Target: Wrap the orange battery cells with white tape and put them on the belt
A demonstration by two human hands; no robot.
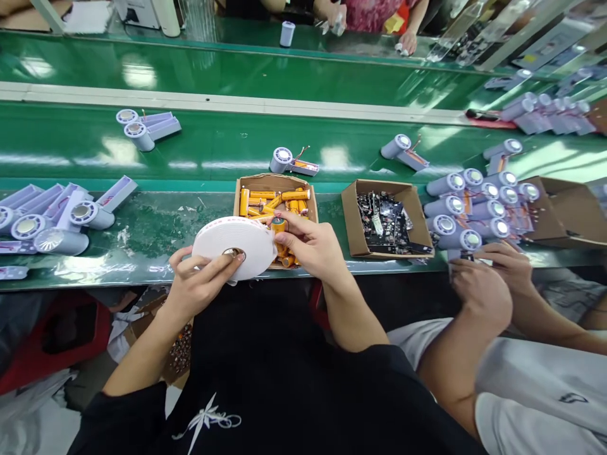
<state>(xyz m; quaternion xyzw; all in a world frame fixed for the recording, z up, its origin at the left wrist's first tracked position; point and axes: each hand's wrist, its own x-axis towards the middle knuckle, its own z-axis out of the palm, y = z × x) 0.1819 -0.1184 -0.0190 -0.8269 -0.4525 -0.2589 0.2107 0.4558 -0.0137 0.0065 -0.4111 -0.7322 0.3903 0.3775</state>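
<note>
My left hand grips a wide white roll of tape, its fingers at the hole in the roll's core. Between the thumb and fingers of my right hand is an orange cylindrical battery, held upright against the roll's right edge. Whether tape sticks to the battery is too small to tell. Just behind both hands stands a cardboard box with many orange batteries lying in it; the roll and my right hand cover its front part.
Right of my hands, a cardboard box holds dark circuit boards. Purple fan housings crowd the right, near a co-worker's hands. More housings lie at left. Several others stand on the green belt. People sit across.
</note>
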